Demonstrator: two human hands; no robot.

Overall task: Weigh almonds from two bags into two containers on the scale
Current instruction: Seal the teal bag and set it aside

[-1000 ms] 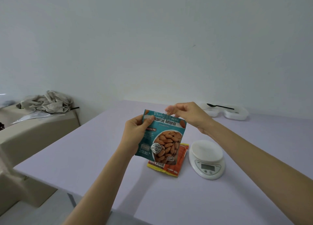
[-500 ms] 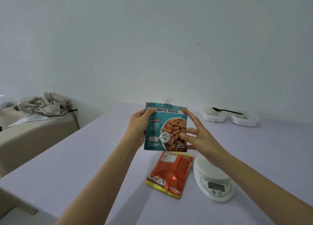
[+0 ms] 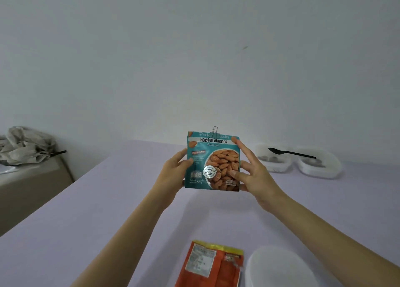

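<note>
1. While I hold it upright above the table [image 3: 108, 211], the teal bag [image 3: 213, 161] reads "Roasted Almonds" and "Unsalted", shows a picture of almonds, and has a binder clip [image 3: 215, 132] on its top edge.
2. My left hand [image 3: 173, 174] grips the bag's left edge, thumb on the front. My right hand [image 3: 253, 174] holds the right edge with fingers spread, thumb on the front and index finger reaching up toward the top corner.
3. Below and nearer to me than my hands, the orange bag [image 3: 210, 265] lies flat, with the white scale [image 3: 279, 267] just beside it under my right forearm.
4. Beyond my right hand, two white containers [image 3: 298, 163] sit side by side near the wall, a black spoon [image 3: 291, 153] lying across them.
5. Open tabletop stretches under and to the left of my left arm; its left edge drops off toward a beige surface carrying crumpled cloth [image 3: 23, 145].
</note>
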